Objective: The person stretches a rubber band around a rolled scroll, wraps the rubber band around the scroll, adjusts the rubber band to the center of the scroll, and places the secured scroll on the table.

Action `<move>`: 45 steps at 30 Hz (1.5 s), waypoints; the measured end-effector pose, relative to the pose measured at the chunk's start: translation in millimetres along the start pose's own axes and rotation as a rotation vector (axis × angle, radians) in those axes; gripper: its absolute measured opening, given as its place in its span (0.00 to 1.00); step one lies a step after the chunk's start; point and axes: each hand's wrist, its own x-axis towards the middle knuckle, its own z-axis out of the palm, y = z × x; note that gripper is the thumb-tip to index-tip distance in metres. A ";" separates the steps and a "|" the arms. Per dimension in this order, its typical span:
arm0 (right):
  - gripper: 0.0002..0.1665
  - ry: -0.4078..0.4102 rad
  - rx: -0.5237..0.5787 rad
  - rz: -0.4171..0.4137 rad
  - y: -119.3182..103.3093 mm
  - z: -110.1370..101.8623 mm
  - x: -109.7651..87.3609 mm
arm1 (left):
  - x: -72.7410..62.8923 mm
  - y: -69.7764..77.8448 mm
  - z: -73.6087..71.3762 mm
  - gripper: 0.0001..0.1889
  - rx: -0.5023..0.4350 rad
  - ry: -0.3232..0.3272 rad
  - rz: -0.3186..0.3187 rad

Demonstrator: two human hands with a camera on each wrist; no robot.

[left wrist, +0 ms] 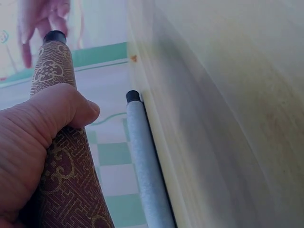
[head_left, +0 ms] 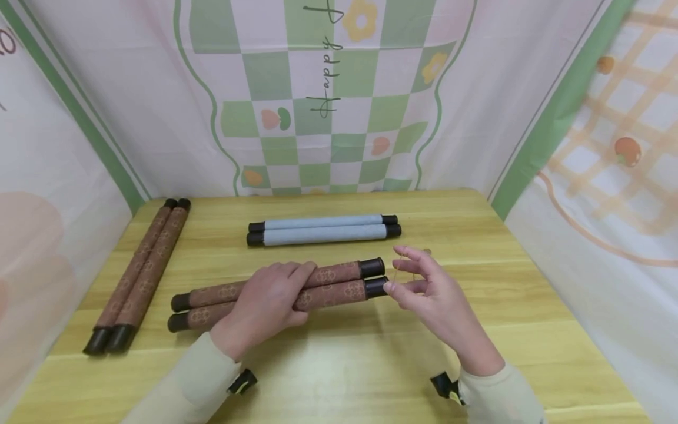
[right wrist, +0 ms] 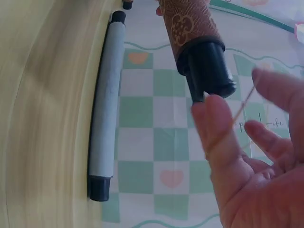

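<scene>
A brown patterned scroll [head_left: 333, 294], two rolls side by side with black end caps, lies across my left hand's grip. My left hand [head_left: 267, 297] wraps over its middle, the thumb along the near roll, as the left wrist view also shows. Close to the scroll's right end is my right hand [head_left: 431, 294], fingers and thumb spread apart. A thin rubber band [right wrist: 243, 105] is stretched over those spread digits. In the right wrist view, one digit reaches the scroll's black end cap [right wrist: 211, 69]; whether it touches is unclear.
A pale blue scroll [head_left: 325, 234] with black ends lies on the wooden table [head_left: 339, 377] behind the hands. Another brown scroll [head_left: 140, 274] lies slantwise at the left side. Patterned cloth [head_left: 349, 118] hangs at the back and sides.
</scene>
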 end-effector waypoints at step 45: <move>0.35 -0.301 0.023 0.037 -4.6 10.3 7.4 | -3.7 28.9 -11.1 0.48 0.004 0.052 0.109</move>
